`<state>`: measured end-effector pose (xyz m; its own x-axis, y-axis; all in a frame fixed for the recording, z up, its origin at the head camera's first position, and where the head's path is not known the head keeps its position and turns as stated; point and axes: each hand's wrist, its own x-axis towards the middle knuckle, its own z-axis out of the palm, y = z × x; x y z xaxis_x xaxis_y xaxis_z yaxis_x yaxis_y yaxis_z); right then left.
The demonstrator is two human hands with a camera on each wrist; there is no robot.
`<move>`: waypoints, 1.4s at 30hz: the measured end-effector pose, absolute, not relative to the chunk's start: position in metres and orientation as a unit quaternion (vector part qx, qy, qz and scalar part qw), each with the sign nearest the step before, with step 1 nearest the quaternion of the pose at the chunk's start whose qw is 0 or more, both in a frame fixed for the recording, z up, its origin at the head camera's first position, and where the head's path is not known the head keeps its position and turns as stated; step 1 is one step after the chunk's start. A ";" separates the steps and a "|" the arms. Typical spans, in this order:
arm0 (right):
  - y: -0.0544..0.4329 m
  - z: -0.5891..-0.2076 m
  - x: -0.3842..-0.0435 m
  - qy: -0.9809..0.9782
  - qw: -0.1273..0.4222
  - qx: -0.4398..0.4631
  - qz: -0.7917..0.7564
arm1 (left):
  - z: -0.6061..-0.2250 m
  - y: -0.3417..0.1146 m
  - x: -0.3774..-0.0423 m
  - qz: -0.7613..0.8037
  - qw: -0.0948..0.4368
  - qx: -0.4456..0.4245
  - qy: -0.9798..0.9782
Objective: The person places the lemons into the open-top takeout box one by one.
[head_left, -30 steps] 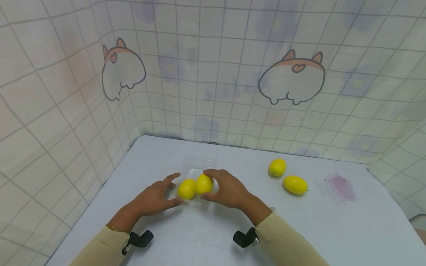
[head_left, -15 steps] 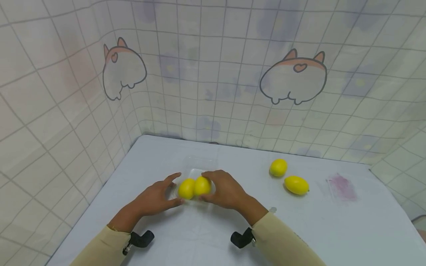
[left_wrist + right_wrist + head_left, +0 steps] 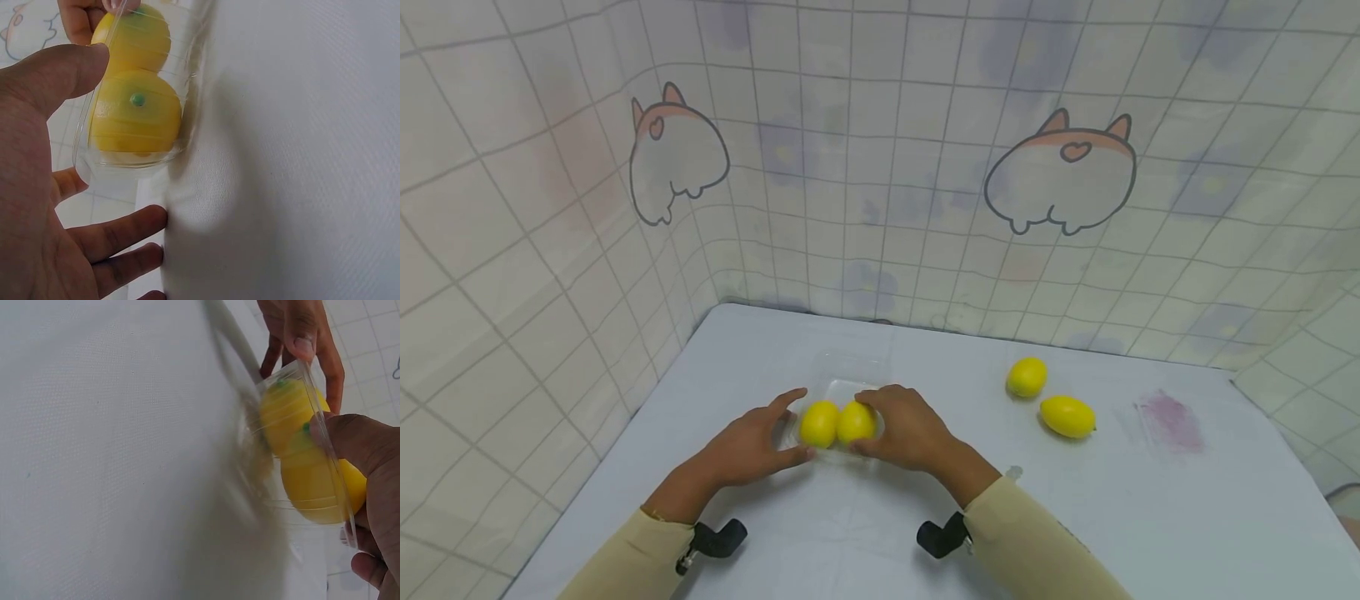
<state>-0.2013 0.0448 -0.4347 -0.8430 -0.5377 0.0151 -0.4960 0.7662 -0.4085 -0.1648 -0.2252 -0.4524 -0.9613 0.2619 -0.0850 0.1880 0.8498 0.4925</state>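
Two yellow lemons, a left one [image 3: 818, 424] and a right one [image 3: 857, 422], sit side by side in a clear plastic box [image 3: 299, 367]. Its clear lid [image 3: 850, 365] stretches behind it on the table. My right hand [image 3: 912, 429] holds the right lemon between thumb and fingers, low in the box. Around the box's left end my left hand [image 3: 743, 442] lies spread, its thumb touching the rim and its other fingers extended. Green tips mark the lemon ends in the left wrist view. Part of the right lemon is hidden by my right fingers.
Two more lemons, one farther back [image 3: 1026, 377] and one nearer [image 3: 1067, 417], lie to the right on the white table [image 3: 1150, 517]. A pinkish patch [image 3: 1171, 421] is farther right. Patterned curtains [image 3: 910, 192] enclose the back and left.
The right lemon has shifted slightly left and down with my right hand, now resting against the left lemon. My left hand has stayed nearly still.
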 end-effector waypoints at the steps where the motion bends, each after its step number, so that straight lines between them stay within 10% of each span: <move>1: 0.045 -0.434 -0.201 0.939 0.053 -0.273 -0.202 | -0.452 -0.225 -0.165 0.248 0.074 0.117 0.959; 42: 0.059 -0.416 -0.195 0.932 0.081 -0.265 -0.232 | -0.451 -0.222 -0.164 0.253 0.090 0.098 0.958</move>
<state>-0.1952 0.0590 -0.4162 -0.8468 -0.5311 -0.0284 -0.4556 0.7520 -0.4764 -0.1641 -0.2224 -0.4515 -0.9646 0.2329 -0.1235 0.1416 0.8529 0.5026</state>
